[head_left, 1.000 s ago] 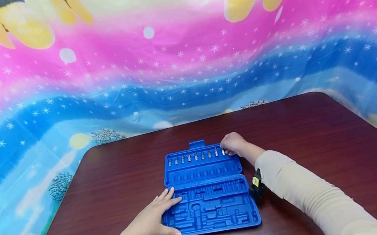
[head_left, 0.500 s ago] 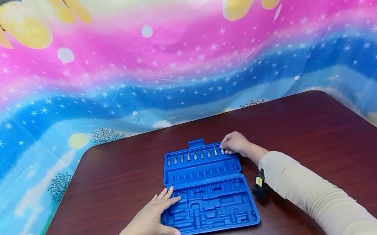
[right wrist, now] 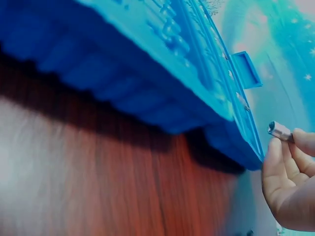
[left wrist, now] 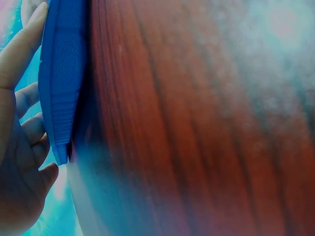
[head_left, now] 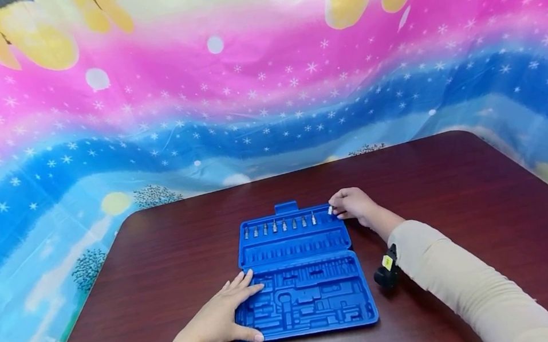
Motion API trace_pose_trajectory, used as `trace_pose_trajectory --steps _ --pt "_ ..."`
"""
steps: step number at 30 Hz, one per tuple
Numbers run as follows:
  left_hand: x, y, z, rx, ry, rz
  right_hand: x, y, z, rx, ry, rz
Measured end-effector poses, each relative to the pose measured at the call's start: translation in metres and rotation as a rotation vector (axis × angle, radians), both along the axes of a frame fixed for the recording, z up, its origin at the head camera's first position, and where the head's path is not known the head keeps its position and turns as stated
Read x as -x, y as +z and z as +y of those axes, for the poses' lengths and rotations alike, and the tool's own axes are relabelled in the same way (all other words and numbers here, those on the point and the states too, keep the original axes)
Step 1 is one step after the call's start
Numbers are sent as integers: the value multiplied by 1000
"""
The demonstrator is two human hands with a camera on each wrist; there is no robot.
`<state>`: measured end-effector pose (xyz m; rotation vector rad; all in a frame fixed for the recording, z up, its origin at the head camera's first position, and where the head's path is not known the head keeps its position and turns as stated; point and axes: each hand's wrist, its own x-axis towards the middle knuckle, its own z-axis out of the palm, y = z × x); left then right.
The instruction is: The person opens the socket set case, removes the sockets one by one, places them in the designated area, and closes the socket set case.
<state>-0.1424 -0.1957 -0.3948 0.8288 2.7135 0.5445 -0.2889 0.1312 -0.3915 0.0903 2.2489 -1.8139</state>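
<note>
A blue plastic tool case (head_left: 298, 259) lies unfolded flat on the table. In the head view my left hand (head_left: 221, 319) rests on its near left edge, fingers spread and fairly straight. The left wrist view shows the case's side wall (left wrist: 64, 64) beside those fingers. My right hand (head_left: 357, 204) pinches a small silver bit socket (right wrist: 281, 131) between thumb and fingers, just above the far right corner of the case. Its hollow end faces out of the grip, and a darker tip is partly covered by the fingers. Several similar bit sockets (head_left: 284, 226) stand in a row along the far half.
The case's near half has moulded recesses (head_left: 317, 304). A latch tab (head_left: 286, 208) sticks out at its far edge. Dark red wooden table (head_left: 170, 254) surrounds the case. A patterned cloth (head_left: 253, 93) hangs behind. A black wrist camera (head_left: 387, 271) sits under the right sleeve.
My right hand has lifted the bit socket out of the right end of the row and moved slightly up and to the right with it. The left hand stays on the case edge.
</note>
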Motion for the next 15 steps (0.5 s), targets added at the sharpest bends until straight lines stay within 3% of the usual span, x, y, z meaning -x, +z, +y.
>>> trace_pose_trajectory --steps 8,15 --pt "1 2 1 5 -4 -2 -10 10 29 -27 64 58" --pt "-1 -1 1 12 -1 5 -20 11 55 -80 63 74"
